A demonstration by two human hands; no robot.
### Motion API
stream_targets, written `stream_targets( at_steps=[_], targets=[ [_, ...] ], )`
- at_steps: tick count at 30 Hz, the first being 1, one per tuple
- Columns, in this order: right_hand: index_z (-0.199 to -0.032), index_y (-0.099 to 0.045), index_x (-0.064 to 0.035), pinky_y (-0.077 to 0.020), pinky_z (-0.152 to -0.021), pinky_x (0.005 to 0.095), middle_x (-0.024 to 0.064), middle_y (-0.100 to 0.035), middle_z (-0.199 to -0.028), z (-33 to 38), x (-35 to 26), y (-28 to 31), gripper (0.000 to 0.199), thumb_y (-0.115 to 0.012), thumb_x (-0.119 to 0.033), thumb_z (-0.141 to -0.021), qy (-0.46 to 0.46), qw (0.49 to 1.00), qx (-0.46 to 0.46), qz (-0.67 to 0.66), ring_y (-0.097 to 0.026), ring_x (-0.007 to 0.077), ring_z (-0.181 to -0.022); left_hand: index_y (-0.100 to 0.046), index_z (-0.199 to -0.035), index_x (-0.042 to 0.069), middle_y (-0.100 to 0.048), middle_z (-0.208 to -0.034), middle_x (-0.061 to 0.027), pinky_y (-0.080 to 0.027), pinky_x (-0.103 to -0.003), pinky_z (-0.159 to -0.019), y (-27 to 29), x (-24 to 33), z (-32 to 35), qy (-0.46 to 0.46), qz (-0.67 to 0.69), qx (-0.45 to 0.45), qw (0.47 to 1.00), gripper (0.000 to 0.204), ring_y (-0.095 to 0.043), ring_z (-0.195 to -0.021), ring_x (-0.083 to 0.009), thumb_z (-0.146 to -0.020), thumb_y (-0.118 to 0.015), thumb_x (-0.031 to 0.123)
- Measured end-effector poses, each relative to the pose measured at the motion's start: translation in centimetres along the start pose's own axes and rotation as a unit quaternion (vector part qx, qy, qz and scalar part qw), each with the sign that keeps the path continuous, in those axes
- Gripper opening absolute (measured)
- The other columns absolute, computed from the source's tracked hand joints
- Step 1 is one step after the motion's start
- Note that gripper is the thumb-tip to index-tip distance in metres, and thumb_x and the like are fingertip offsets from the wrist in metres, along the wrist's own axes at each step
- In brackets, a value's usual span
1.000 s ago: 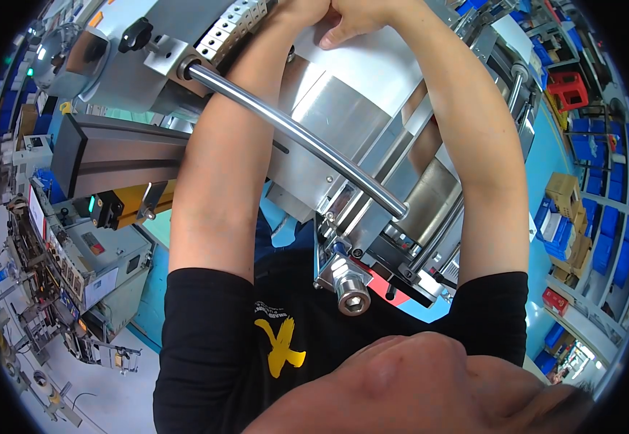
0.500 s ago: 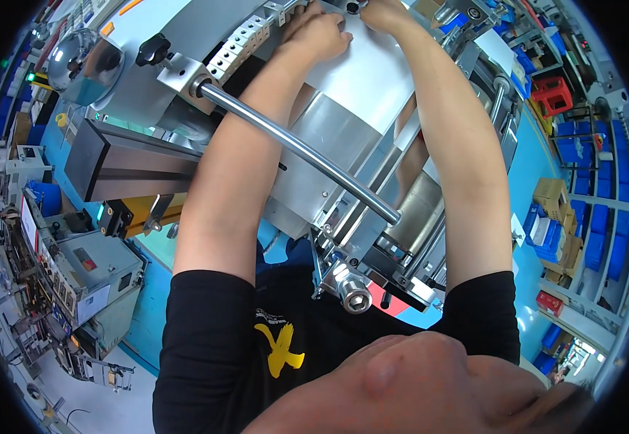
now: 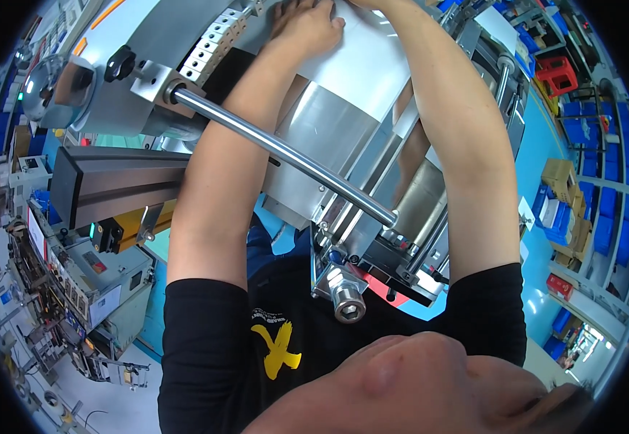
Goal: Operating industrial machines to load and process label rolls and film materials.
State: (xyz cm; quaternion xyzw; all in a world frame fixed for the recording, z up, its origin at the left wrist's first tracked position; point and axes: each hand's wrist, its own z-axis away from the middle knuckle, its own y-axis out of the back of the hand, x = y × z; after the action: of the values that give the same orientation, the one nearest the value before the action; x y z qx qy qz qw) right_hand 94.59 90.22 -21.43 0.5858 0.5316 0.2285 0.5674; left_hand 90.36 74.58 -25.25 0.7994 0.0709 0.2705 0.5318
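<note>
My left hand [image 3: 306, 29] lies on a smooth white sheet or panel [image 3: 361, 61] on a machine, at the top of the view. Its fingers are stretched out and its thumb stands apart. Only the edge of my right hand [image 3: 372, 3] shows at the upper border; its fingers are cut off, so what they touch is hidden. Nearer me, below the white surface, sits a grey metal plate [image 3: 325, 119]. A polished steel rod [image 3: 285, 148] crosses over it and passes above my left forearm.
Left of my arm are a clamp block with a black knob [image 3: 120, 64], a row of white blocks [image 3: 213, 45] and a thick metal beam [image 3: 123, 181]. A metal roller [image 3: 421, 199] lies by my right forearm. Shelves with blue bins [image 3: 604, 217] stand at far right.
The view has shifted slightly, and the machine's left side sits further left. My right hand has slid mostly out past the upper border. The left hand stays on the white surface.
</note>
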Motion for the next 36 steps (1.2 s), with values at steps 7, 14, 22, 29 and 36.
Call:
stream_targets(
  at_steps=[7, 14, 22, 29, 36],
  targets=[
    [-0.088, -0.073, -0.0021, -0.0525, -0.08, 0.0439, 0.0252, -0.067, -0.086, 0.5, 0.1, 0.4, 0.023, -0.06, -0.012, -0.072, -0.014, 0.999, -0.003, -0.036, -0.068, 0.0391, -0.087, -0.05, -0.134, 0.006, -0.042, -0.141, -0.023, -0.027, -0.053, -0.111, 0.1, 0.5, 1.9, -0.075, 0.083, 0.049, 0.993, 0.058, -0.036, -0.133, -0.0435, -0.088, -0.053, 0.041],
    [-0.09, -0.075, -0.0057, -0.0533, -0.078, 0.0422, 0.0218, -0.069, -0.085, 0.1, 0.8, -0.1, 0.022, -0.063, -0.015, -0.073, 0.012, 0.999, -0.015, -0.044, -0.068, 0.0373, -0.084, -0.05, -0.136, 0.009, -0.042, -0.141, -0.0229, -0.026, -0.053, -0.112, 1.0, 1.4, 1.0, -0.002, -0.001, -0.034, 0.999, 0.058, -0.035, -0.133, -0.0444, -0.089, -0.053, 0.041],
    [-0.085, -0.074, -0.0032, -0.0528, -0.078, 0.0436, 0.0237, -0.068, -0.085, 0.3, -0.4, -0.3, 0.02, -0.062, -0.015, -0.073, -0.004, 1.0, 0.012, 0.001, -0.067, 0.0391, -0.085, -0.047, -0.14, 0.011, -0.038, -0.145, -0.0233, -0.023, -0.054, -0.113, 1.7, 1.8, 1.3, 0.027, 0.0, -0.052, 0.998, 0.06, -0.032, -0.136, -0.0451, -0.09, -0.051, 0.043],
    [-0.08, -0.072, 0.0013, -0.0523, -0.078, 0.0452, 0.0268, -0.066, -0.085, -0.2, 0.7, -0.9, 0.021, -0.059, -0.015, -0.074, -0.023, 0.998, 0.035, 0.035, -0.067, 0.0408, -0.088, -0.044, -0.143, 0.012, -0.036, -0.147, -0.0237, -0.02, -0.053, -0.115, 1.9, 2.4, 0.9, 0.034, 0.002, -0.081, 0.996, 0.061, -0.03, -0.137, -0.0448, -0.09, -0.049, 0.043],
    [-0.08, -0.073, -0.0013, -0.0528, -0.079, 0.0446, 0.0256, -0.067, -0.086, -0.1, -0.2, -0.9, 0.02, -0.061, -0.014, -0.071, -0.006, 0.996, 0.001, 0.094, -0.067, 0.0397, -0.088, -0.044, -0.143, 0.011, -0.034, -0.148, -0.0258, -0.019, -0.053, -0.115, 1.6, 2.2, 0.9, 0.031, -0.007, -0.061, 0.998, 0.062, -0.028, -0.139, -0.0449, -0.09, -0.048, 0.043]
  ],
)
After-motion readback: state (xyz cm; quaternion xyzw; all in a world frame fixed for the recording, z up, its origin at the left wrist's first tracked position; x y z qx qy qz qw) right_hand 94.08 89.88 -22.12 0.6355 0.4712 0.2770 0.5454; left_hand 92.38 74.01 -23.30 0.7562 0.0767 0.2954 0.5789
